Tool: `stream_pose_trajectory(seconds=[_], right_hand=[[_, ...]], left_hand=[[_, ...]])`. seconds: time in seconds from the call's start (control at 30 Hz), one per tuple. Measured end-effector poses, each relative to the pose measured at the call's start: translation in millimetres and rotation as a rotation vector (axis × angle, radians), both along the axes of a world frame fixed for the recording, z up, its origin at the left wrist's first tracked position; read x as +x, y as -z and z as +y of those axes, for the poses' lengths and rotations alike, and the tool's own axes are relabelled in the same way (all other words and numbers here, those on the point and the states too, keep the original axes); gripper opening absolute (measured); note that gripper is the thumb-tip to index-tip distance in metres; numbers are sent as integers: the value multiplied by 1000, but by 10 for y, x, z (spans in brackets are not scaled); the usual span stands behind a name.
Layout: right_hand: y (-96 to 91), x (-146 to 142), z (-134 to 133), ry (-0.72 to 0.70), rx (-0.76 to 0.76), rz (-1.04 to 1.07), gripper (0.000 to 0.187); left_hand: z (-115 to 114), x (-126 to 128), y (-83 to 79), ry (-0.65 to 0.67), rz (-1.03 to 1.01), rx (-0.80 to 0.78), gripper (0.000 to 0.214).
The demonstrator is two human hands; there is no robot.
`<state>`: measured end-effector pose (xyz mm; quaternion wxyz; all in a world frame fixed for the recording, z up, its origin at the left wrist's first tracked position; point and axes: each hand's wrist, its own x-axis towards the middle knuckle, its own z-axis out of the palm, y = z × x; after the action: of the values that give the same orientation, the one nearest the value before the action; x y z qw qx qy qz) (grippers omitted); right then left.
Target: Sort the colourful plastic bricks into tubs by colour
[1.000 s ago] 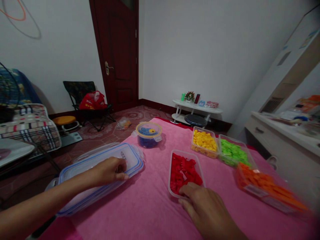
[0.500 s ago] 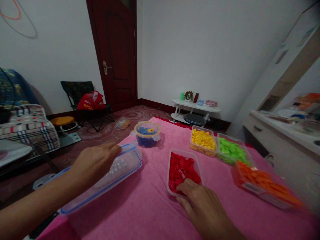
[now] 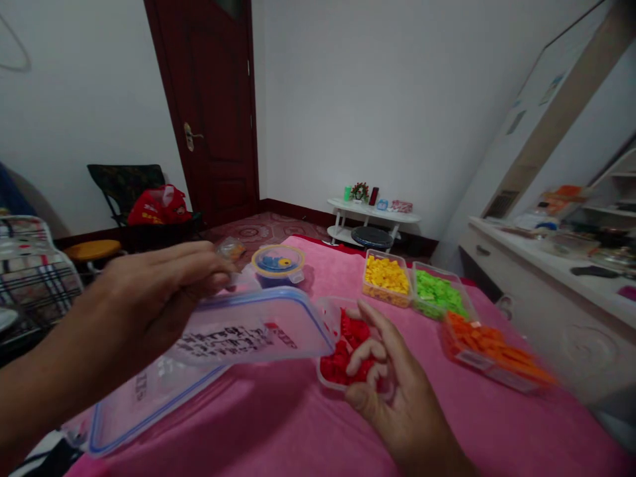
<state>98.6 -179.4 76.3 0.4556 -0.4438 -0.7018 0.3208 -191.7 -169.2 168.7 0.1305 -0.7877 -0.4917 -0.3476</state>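
Note:
My left hand (image 3: 149, 298) pinches the far edge of a clear plastic lid with a blue rim (image 3: 253, 328) and holds it in the air, tilted, over the pink cloth. Its right end hangs over the left side of a clear container of red bricks (image 3: 348, 351). My right hand (image 3: 392, 391) rests at the near right end of that container, forefinger stretched along its rim, other fingers curled on the bricks. Another lid with a blue rim (image 3: 134, 404) lies flat on the cloth below my left hand.
On the pink-covered table (image 3: 278, 424) stand a round tub of blue bricks (image 3: 278, 264) and open trays of yellow (image 3: 386, 277), green (image 3: 437, 291) and orange bricks (image 3: 489, 351). A white dresser (image 3: 556, 291) is to the right, a dark door (image 3: 209, 106) and folding chair (image 3: 124, 185) behind.
My left hand has lifted one lid off the stack and carried it up and right, over the red brick container. My right hand has shifted along the container's near end and spread its fingers.

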Motion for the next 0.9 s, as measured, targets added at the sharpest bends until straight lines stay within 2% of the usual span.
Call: stream_pose_trajectory(seconds=[0.07, 0.17, 0.3, 0.37, 0.43, 0.5, 0.6, 0.7, 0.8, 0.9], right_hand=[[-63, 20, -28, -2, -19, 45, 68], [-197, 115, -24, 87, 28, 64, 26], [-401, 430, 64, 425, 167, 179, 27], [-462, 630, 139, 581, 204, 284, 30], [-474, 811, 235, 657, 239, 445, 30], [-446, 953, 345, 661, 270, 627, 28], [-357, 1090, 500, 647, 253, 814, 32], [-237, 1151, 603, 680, 175, 838, 36], [-92, 1137, 668, 683, 119, 801, 36], [71, 1061, 733, 625, 106, 799, 33]], left_hand=[[83, 291, -94, 148, 36, 9, 25], [271, 661, -246, 265, -34, 8, 31], [682, 1065, -415, 374, -242, 284, 19], [1001, 1255, -365, 367, -370, 355, 20], [1381, 1455, -169, 387, -442, 295, 21], [1762, 1671, 154, 442, -371, 79, 21], [2205, 1991, 707, 543, -19, -255, 30], [2431, 2214, 1117, 617, 317, -388, 44], [2507, 2295, 1297, 577, 446, -426, 42], [2510, 2279, 1326, 533, 423, -411, 40]])
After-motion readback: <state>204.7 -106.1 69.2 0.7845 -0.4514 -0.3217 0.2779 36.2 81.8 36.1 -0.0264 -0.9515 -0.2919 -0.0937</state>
